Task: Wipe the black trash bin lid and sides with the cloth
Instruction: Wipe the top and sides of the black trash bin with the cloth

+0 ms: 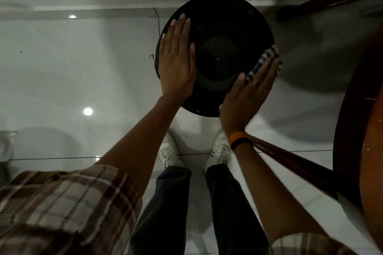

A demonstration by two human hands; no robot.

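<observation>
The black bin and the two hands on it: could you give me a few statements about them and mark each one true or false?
1. The left hand lies flat on the bin lid. True.
2. The cloth is under the left hand. False: the striped cloth is pressed under the right hand, at the lid's right edge.
3. The bin lid is open. False: it is closed, and both hands rest on it.
4. An orange and black band sits on the right wrist. True.
5. The person is barefoot. False: white shoes show below the bin.
</observation>
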